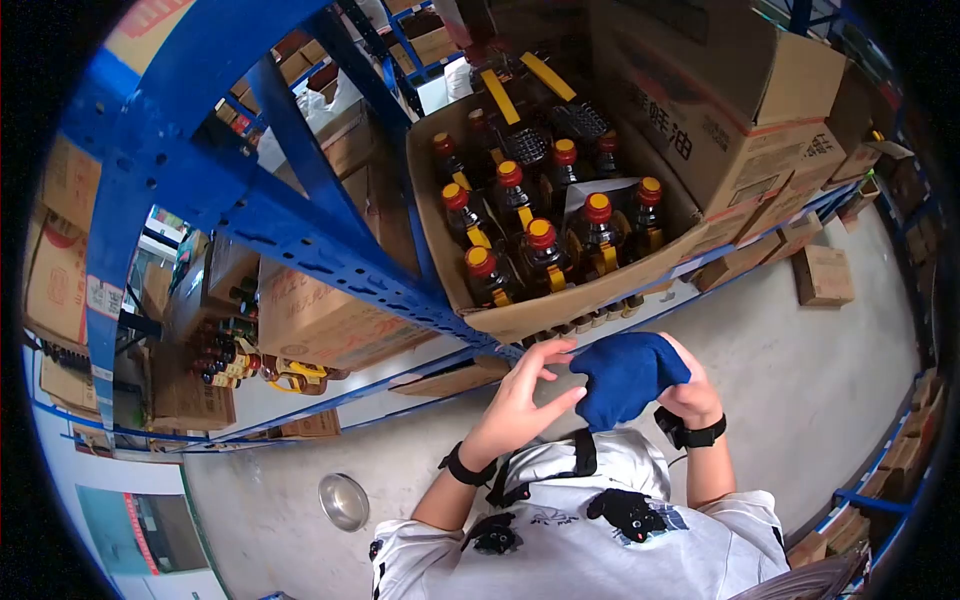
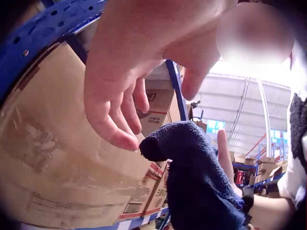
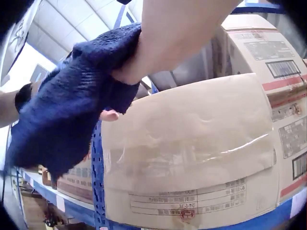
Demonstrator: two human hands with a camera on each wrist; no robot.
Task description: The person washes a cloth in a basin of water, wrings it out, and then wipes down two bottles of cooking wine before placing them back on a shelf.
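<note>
A dark blue cloth [image 1: 628,378] is bunched in the right hand [image 1: 692,385], its thumb and fingers around the cloth's right side. The left hand [image 1: 520,405] is just left of the cloth, thumb and fingers spread and slightly bent, holding nothing. In the left wrist view the left hand [image 2: 139,62] hangs over the cloth [image 2: 192,167], fingertips close to its rounded end; whether they touch is unclear. In the right wrist view the right hand [image 3: 168,43] grips the cloth [image 3: 72,105], which hides most of its fingers.
An open carton [image 1: 560,312] of bottles with red and yellow caps stands on the blue shelf in front of the hands. A blue upright [image 1: 300,245] rises to its left. More cartons [image 1: 330,310] and bottles sit on the shelves. A metal bowl [image 1: 343,502] lies on the floor.
</note>
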